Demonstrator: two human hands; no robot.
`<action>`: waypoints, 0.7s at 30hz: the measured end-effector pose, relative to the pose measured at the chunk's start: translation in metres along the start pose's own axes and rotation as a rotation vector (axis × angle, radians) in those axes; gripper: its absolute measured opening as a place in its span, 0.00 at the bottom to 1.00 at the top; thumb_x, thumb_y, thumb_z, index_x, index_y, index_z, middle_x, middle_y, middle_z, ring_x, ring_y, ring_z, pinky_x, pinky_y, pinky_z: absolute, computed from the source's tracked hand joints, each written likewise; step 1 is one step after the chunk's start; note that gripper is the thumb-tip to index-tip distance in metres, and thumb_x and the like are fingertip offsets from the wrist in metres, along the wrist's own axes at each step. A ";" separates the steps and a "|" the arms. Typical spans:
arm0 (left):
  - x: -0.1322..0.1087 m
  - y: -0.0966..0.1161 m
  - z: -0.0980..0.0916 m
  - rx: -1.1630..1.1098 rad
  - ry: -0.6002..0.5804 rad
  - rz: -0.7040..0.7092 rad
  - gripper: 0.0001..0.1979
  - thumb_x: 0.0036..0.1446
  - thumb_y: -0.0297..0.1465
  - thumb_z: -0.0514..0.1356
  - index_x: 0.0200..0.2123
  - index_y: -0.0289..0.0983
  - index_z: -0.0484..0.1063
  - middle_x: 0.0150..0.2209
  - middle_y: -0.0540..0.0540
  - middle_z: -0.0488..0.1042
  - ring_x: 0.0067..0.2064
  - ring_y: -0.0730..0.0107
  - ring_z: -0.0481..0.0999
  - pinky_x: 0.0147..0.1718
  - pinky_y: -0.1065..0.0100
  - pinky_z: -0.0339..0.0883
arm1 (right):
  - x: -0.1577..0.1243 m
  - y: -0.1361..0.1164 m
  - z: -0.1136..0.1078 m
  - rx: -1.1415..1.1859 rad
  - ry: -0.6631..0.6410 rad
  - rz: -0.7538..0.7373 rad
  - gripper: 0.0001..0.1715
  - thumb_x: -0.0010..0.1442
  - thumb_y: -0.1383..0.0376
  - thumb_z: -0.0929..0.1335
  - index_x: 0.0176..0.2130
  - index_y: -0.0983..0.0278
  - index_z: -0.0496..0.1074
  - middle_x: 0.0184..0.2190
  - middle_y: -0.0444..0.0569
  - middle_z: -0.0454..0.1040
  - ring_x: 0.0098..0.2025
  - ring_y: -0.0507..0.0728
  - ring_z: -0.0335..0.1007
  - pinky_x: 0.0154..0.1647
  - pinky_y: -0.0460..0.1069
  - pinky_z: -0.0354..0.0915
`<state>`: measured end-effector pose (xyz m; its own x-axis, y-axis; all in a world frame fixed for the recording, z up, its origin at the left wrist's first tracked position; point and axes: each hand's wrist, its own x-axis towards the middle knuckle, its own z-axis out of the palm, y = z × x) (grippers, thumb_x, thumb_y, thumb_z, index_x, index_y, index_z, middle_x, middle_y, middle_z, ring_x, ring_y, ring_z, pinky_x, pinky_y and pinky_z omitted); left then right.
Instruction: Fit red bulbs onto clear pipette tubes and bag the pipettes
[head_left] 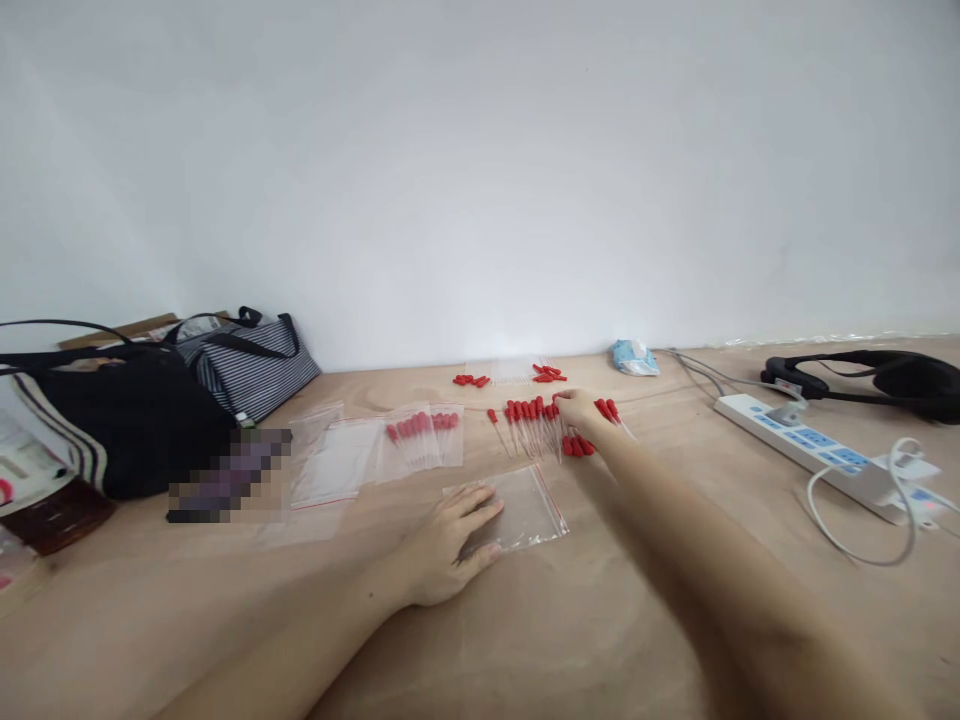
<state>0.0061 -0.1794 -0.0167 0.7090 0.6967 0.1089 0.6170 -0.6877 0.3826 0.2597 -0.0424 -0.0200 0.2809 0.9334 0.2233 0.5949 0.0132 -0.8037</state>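
My left hand (454, 540) lies flat with fingers spread on a clear zip bag (521, 510) with a red seal line. My right hand (581, 412) reaches into a row of glass droppers with red rubber bulbs (531, 410). Its fingertips are closed at a red bulb at the right part of that row. Below the palm lie more red bulbs (576, 446), and several others (606, 410) show past the wrist. To the left, filled clear bags (420, 440) hold droppers with their red bulbs in a line.
Flat empty zip bags (337, 460) lie left of the filled ones. Loose red bulbs (471, 381) sit near the wall. A white power strip (817, 445) with cables, a black headset (900, 380) and a blue-white packet (634, 357) are right; a striped bag (259, 365) stands left.
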 end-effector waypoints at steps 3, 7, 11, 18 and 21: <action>0.000 0.002 -0.001 -0.019 0.002 -0.002 0.23 0.56 0.39 0.51 0.55 0.42 0.57 0.58 0.43 0.56 0.59 0.59 0.53 0.55 0.52 0.48 | -0.017 -0.001 -0.017 0.145 -0.049 0.039 0.11 0.54 0.62 0.59 0.31 0.65 0.66 0.19 0.44 0.67 0.17 0.49 0.61 0.16 0.44 0.57; -0.001 0.002 0.000 -0.040 -0.003 -0.032 0.22 0.56 0.39 0.51 0.54 0.41 0.58 0.58 0.42 0.54 0.59 0.57 0.53 0.55 0.53 0.50 | -0.051 0.007 -0.036 0.449 -0.081 0.042 0.12 0.56 0.54 0.58 0.32 0.61 0.57 0.21 0.42 0.67 0.16 0.48 0.60 0.14 0.43 0.56; -0.002 0.002 0.000 -0.054 0.008 -0.048 0.21 0.55 0.38 0.52 0.52 0.39 0.60 0.57 0.41 0.55 0.57 0.57 0.56 0.53 0.56 0.54 | -0.080 0.021 -0.041 0.761 -0.085 0.007 0.17 0.52 0.51 0.63 0.32 0.60 0.54 0.21 0.40 0.67 0.18 0.49 0.62 0.18 0.44 0.59; -0.001 0.004 -0.001 -0.054 0.026 -0.036 0.20 0.55 0.37 0.52 0.51 0.40 0.61 0.55 0.42 0.57 0.55 0.58 0.59 0.52 0.57 0.56 | -0.097 0.017 -0.035 0.865 -0.106 0.058 0.24 0.46 0.48 0.66 0.31 0.61 0.54 0.22 0.41 0.69 0.18 0.47 0.61 0.17 0.43 0.57; -0.001 0.004 -0.001 -0.050 0.025 -0.028 0.20 0.55 0.37 0.52 0.51 0.40 0.60 0.55 0.42 0.57 0.55 0.58 0.59 0.52 0.57 0.56 | -0.099 0.014 -0.034 0.877 -0.104 0.081 0.25 0.45 0.48 0.67 0.30 0.61 0.54 0.21 0.41 0.69 0.18 0.47 0.61 0.17 0.43 0.57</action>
<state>0.0075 -0.1824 -0.0147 0.6826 0.7209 0.1203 0.6182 -0.6572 0.4311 0.2659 -0.1468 -0.0343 0.2014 0.9708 0.1306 -0.2271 0.1760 -0.9578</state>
